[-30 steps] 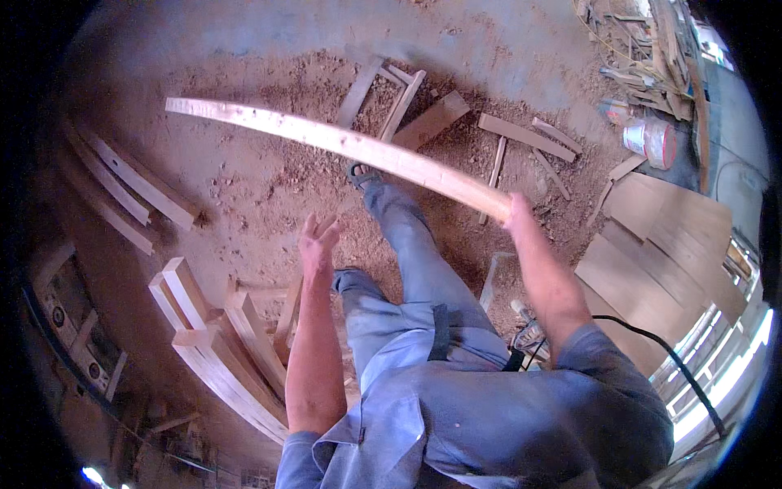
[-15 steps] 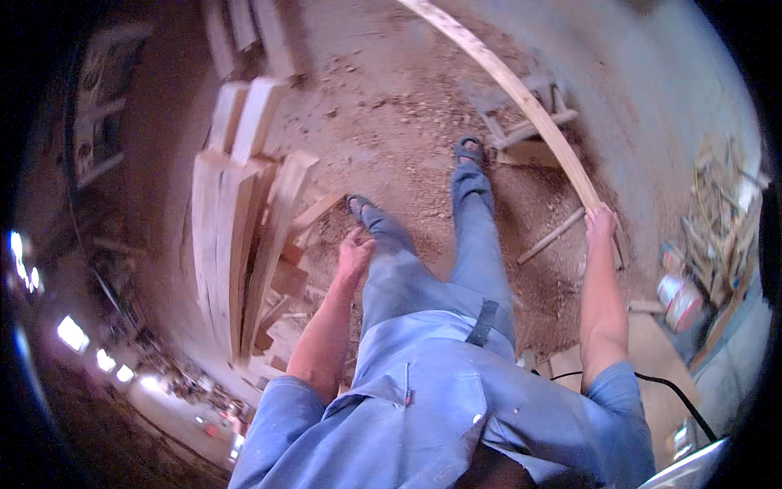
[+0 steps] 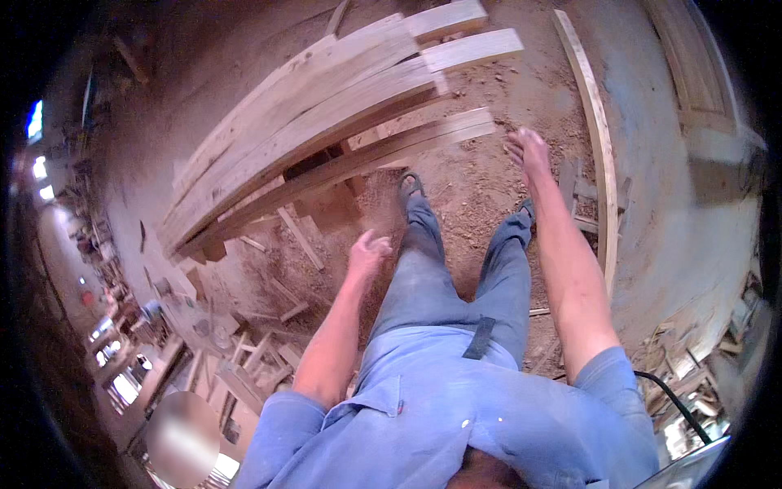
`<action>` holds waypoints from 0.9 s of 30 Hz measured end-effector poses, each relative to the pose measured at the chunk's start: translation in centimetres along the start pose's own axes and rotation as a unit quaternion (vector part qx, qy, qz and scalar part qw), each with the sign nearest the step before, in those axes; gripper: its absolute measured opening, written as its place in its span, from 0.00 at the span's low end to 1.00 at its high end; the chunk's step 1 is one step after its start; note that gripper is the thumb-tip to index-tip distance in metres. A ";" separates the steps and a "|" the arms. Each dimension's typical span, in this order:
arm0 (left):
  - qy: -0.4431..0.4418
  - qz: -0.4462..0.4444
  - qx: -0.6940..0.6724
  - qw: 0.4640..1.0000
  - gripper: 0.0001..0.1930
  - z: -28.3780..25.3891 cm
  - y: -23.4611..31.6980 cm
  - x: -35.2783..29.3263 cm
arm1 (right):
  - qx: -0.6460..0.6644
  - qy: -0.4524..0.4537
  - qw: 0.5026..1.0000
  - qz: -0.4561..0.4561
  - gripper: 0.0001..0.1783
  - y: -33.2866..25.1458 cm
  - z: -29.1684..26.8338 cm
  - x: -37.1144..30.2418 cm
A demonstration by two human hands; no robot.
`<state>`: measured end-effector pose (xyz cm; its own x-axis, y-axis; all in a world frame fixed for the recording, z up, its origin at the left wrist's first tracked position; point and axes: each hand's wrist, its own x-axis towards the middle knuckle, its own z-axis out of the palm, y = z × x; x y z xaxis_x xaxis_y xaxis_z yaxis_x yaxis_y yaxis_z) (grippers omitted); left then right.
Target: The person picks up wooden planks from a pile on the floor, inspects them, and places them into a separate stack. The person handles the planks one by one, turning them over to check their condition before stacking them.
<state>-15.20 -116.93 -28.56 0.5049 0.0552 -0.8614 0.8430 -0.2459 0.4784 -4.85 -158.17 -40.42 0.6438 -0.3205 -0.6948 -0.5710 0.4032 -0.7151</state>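
My right hand is raised over the floor with loosely bent fingers apart and nothing in them. Close to its left lies the end of a thick plank, not touched by the hand. My left hand hangs beside my left leg, empty, its fingers half curled but spread. To the right of my right arm runs a long pale wooden strip, apart from the hand. Its lower end is partly hidden behind my forearm.
A stack of long thick planks rests ahead to the left, raised off the floor. Short offcuts lie below it. Wood pieces sit under the strip. Scrap wood fills the lower left; a black cable hangs at lower right.
My right hand has let go of the long strip and moved left and forward. My view and body have turned left, so the plank stack now lies across the front.
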 end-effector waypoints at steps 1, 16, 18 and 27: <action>0.017 -0.009 -0.049 0.999 0.37 -1.6 0.1 -0.2 | -0.048 -0.002 0.998 -0.034 0.24 0.2 1.6 2.3; 0.161 0.015 -0.600 0.783 0.34 -16.1 -2.1 7.5 | -0.170 0.091 0.968 0.160 0.13 1.1 3.8 -4.3; 0.236 0.033 -0.644 0.727 0.31 -16.5 -1.8 8.3 | -0.056 0.092 0.983 0.147 0.13 2.0 4.8 -11.0; 0.254 0.022 -0.604 0.755 0.35 -14.1 -6.6 4.4 | -0.135 0.219 0.966 0.025 0.14 7.6 -2.1 -19.2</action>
<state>-15.92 -101.38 -33.06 0.2848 0.5116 -0.8107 0.2224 0.7873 0.5750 -22.61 -150.75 -32.63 0.3694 -0.6620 -0.6522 -0.7454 0.2080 -0.6333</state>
